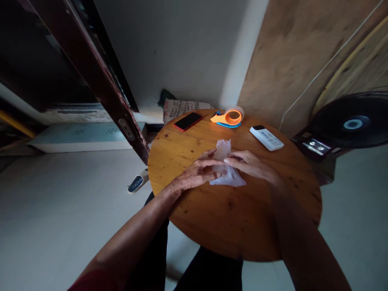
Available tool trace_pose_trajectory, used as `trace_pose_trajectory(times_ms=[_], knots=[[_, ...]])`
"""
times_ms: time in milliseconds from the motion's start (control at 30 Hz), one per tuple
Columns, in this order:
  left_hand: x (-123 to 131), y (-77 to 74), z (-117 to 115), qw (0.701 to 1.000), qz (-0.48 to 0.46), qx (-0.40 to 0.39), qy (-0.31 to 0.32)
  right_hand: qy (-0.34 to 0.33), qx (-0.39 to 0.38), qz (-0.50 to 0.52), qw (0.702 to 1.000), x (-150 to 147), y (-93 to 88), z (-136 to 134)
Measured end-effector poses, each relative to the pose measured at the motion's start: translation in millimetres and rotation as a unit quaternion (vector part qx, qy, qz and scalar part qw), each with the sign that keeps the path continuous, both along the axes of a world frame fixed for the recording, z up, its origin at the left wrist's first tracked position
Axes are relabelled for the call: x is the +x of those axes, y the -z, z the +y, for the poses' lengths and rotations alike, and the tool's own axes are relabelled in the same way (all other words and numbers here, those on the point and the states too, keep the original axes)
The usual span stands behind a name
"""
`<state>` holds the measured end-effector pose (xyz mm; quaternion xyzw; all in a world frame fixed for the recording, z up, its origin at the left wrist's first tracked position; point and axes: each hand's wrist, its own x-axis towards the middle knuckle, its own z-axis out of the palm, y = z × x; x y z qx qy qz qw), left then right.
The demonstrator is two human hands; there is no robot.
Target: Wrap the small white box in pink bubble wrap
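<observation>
A thin, crumpled, translucent plastic bag [228,178] lies on the round wooden table [230,218]. Over its left side rests my left hand [201,169], palm down, fingers stretched across the plastic and a little apart. From the other side my right hand [249,163] reaches onto the bag, its fingers also extended and their tips meeting the left fingertips near the bag's middle. Both hands look open, pressing flat on the plastic. The undersides of the fingers are hidden. A faint reddish spot shows on the bag between the hands.
Toward the table's far edge are a red-edged phone [188,121], an orange tape dispenser [228,117] with blue parts, and a white device [266,138]. A black round fan-like object [353,121] stands to the right. A door edge [100,76] is close on the left.
</observation>
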<state>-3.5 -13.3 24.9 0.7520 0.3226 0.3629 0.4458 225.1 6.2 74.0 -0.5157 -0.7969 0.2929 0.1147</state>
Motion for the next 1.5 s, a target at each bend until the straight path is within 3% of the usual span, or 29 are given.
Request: trace_pose_trajectory(times_ms=[267, 500, 667, 833, 967, 1200, 1500], knots=[[0.6, -3.9, -3.2, 0.998, 0.040, 0.025, 0.040, -0.033, 0.022, 0.001, 0.999, 3.1, 17.6, 9.4], [6.3, 13.8, 4.2, 0.995, 0.036, 0.044, -0.085, -0.027, 0.041, 0.011, 0.999, 6.1, 19.4, 11.7], [5.6, 16.1, 7.7, 0.982, 0.060, 0.011, -0.177, -0.053, 0.023, -0.005, 0.998, 8.8, 17.4, 10.9], [6.3, 20.1, 9.5, 0.977, 0.069, -0.002, -0.203, -0.065, 0.018, -0.027, 0.997, 13.5, 18.4, 13.4], [5.9, 18.3, 9.2, 0.977, 0.067, -0.029, -0.200, -0.064, 0.023, -0.046, 0.997, 13.0, 17.0, 12.5], [0.9, 3.6, 7.3, 0.984, -0.019, -0.118, -0.133, -0.104, 0.019, -0.033, 0.994, 6.5, 14.2, 9.2], [1.9, 11.9, 8.9, 0.977, -0.002, -0.153, -0.150, -0.143, 0.048, -0.005, 0.989, 7.8, 16.9, 9.9]])
